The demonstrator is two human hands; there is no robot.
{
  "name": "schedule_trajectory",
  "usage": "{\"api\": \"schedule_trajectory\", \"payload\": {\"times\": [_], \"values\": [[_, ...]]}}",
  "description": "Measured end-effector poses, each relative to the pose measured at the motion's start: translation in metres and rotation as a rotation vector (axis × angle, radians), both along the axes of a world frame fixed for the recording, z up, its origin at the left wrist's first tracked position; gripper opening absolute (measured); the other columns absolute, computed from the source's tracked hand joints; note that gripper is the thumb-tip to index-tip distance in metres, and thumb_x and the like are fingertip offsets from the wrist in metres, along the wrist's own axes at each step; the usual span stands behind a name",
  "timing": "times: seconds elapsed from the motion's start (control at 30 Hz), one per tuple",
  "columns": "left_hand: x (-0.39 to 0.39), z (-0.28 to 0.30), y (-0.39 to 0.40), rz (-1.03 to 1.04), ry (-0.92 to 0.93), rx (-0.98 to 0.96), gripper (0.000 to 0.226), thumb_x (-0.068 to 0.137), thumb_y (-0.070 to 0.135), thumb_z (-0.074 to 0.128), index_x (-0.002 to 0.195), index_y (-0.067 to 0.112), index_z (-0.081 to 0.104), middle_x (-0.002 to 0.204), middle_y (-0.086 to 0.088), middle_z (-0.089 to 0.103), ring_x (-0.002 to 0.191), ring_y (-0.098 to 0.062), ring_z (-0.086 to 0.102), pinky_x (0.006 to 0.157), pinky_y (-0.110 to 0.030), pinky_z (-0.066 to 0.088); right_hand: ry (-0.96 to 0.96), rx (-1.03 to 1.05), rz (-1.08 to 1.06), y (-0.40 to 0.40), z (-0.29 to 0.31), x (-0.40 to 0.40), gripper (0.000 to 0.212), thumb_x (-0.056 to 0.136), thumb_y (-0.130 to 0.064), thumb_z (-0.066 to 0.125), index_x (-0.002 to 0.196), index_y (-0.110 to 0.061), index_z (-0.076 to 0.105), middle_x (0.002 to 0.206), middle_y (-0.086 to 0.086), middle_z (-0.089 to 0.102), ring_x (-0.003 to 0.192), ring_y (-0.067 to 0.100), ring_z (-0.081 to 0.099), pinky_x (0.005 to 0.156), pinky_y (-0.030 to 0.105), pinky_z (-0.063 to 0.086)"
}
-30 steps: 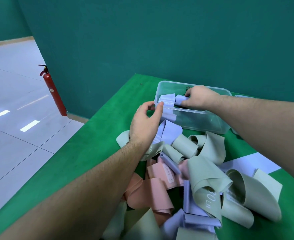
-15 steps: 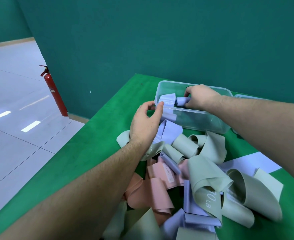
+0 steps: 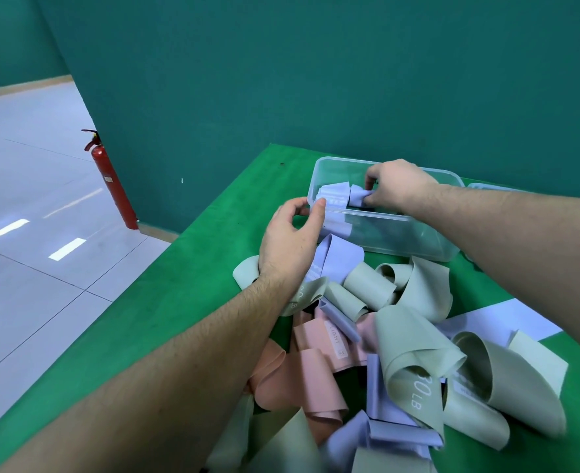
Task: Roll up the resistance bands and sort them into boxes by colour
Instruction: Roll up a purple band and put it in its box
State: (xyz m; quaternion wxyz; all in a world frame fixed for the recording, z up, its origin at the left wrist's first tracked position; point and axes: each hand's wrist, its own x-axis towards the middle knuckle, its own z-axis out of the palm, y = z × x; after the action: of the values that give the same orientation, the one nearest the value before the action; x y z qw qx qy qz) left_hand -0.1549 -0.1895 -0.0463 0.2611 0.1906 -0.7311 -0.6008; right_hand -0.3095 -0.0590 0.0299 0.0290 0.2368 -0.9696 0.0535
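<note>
Extinguisher (image 3: 111,179) left of frame, by wall. Your left hand (image 3: 290,240) at centre, thumb and fingers curled on box (image 3: 418,247) corner. Your right hand (image 3: 397,189), upper right, pinches lilac roll (image 3: 358,195) inside box. Loose bands (image 3: 414,356) heaped lower right on table (image 3: 165,302).

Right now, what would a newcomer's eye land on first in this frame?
Probably the loose pile of bands in sage, pink and lilac on the green table. Behind it, the right hand pinches a rolled lilac band inside the clear box, whose near corner the left hand holds.
</note>
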Motion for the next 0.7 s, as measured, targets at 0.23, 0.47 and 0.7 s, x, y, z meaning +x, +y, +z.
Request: {"api": "schedule_trajectory", "payload": {"times": [0.23,0.47,0.7], "values": [[0.0,0.001,0.0,-0.008,0.009,0.006,0.043,0.078,0.073,0.051,0.102,0.039,0.062,0.104,0.025,0.063,0.08,-0.019,0.061,0.087,-0.054,0.054,-0.018,0.01,-0.013,0.007,0.0,0.003,0.033,0.081,-0.032,0.068,0.111,-0.025,0.057,0.082,-0.004,0.054,0.061,0.013,0.052,0.048,0.024,0.033],[0.003,0.002,0.001,-0.011,0.004,-0.009,0.042,0.078,0.074,0.051,0.101,0.041,0.062,0.105,0.024,0.063,0.091,-0.027,0.066,0.087,-0.054,0.054,-0.049,0.008,-0.012,0.014,0.003,0.004,0.049,0.078,-0.04,0.073,0.123,-0.029,0.054,0.088,-0.003,0.056,0.056,0.019,0.062,0.048,0.024,0.041],[0.0,0.003,-0.001,0.031,0.069,-0.022,0.032,0.087,0.061,0.055,0.108,0.037,0.059,0.102,0.017,0.055,0.082,-0.011,0.057,0.084,-0.037,0.052,0.012,-0.027,0.004,0.028,0.015,0.018,0.03,0.084,-0.04,0.066,0.111,-0.027,0.062,0.074,-0.007,0.051,0.074,0.022,0.055,0.05,0.023,0.03]]}}
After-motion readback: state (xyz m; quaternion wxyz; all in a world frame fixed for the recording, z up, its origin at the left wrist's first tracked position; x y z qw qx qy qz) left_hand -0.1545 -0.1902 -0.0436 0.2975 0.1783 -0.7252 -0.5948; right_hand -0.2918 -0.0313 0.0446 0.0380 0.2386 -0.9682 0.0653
